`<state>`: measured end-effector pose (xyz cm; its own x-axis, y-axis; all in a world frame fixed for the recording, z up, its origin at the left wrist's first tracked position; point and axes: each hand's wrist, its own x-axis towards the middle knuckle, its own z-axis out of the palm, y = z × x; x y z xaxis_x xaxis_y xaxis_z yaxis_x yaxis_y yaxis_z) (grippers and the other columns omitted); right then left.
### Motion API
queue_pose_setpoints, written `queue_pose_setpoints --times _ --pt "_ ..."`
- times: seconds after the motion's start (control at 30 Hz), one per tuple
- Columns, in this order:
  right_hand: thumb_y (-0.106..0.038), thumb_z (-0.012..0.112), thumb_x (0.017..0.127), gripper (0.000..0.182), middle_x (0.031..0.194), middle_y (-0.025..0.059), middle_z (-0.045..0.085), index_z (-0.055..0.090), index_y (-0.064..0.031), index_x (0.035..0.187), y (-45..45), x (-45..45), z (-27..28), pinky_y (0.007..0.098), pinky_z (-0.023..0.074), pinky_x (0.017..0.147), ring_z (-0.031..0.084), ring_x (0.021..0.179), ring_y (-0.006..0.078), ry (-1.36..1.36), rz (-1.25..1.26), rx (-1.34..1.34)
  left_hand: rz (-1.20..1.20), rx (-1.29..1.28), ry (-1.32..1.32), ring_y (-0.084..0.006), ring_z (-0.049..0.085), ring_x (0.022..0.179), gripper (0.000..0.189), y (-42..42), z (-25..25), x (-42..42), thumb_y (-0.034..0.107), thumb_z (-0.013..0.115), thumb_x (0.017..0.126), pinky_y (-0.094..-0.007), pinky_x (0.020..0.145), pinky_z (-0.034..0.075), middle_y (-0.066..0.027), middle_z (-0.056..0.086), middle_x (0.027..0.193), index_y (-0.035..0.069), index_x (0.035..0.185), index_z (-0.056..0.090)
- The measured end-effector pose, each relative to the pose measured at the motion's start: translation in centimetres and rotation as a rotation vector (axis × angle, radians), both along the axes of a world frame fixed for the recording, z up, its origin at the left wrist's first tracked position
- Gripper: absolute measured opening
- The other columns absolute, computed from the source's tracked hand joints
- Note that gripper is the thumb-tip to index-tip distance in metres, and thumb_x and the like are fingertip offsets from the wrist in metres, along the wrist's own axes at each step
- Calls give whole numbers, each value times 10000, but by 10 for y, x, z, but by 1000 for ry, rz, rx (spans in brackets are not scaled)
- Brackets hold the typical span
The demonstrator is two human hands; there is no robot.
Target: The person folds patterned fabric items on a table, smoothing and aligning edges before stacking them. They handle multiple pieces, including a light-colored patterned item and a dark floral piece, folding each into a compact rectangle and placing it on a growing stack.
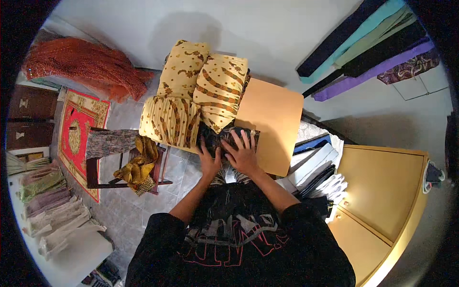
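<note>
Both my hands rest on a dark patterned cloth [211, 138] at the near edge of a light wooden tabletop [274, 125]. My left hand [209, 159] lies on its left part with fingers spread. On its right part lies my right hand [243, 150], fingers also apart. Neither hand is closed around anything. Just beyond the hands are folded cream cloths with brown and orange prints: a tall stack [183, 71] at the back, one with curved bands [222, 86] and a gathered one [170, 122] at the left. My palms hide part of the dark cloth.
At the left, a wooden chair [92, 172] carries a grey patterned cloth [111, 143] and a mustard cloth [138, 168]. Red sequined fabric [86, 68] lies beyond it. A yellow cabinet [383, 179] and folded cloths [319, 161] stand right; garments [373, 46] hang above.
</note>
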<state>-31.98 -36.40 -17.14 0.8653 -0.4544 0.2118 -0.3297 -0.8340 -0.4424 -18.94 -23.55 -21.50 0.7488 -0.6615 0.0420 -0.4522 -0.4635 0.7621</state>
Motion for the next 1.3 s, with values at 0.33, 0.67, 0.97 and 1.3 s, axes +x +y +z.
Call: queue_pose_setpoints --times 0.33,0.67,0.97,1.3 --pt "-466 607 921 543 1662 144 139 537 -314 1437 8 41 -4 815 108 1077 78 1516 453 362 -163 80 485 -329 712 -341 516 1227 851 8 1 3 323 745 920 -438 1006 459 -216 442 1427 -73 1498 261" --pt "-444 622 919 591 1656 129 161 485 -305 1478 -10 0 -40 749 129 1130 138 1514 418 102 -27 30 561 -139 1061 -293 634 1080 526 -3 -28 60 300 674 949 -482 848 554 -80 621 1283 131 1412 488" --pt "-312 702 819 716 1557 174 346 462 -164 1478 6 39 -18 651 181 1179 274 1460 404 31 273 -99 689 -514 1250 -279 632 943 454 3 -43 50 328 663 966 -412 759 550 -119 595 1199 86 1315 502" --pt "-442 695 790 809 1573 122 371 439 -164 1506 3 85 -6 626 104 1214 268 1480 367 404 250 59 -108 119 -173 -469 453 1261 582 23 43 7 69 672 849 -472 1077 399 -306 448 1338 -34 1365 423"
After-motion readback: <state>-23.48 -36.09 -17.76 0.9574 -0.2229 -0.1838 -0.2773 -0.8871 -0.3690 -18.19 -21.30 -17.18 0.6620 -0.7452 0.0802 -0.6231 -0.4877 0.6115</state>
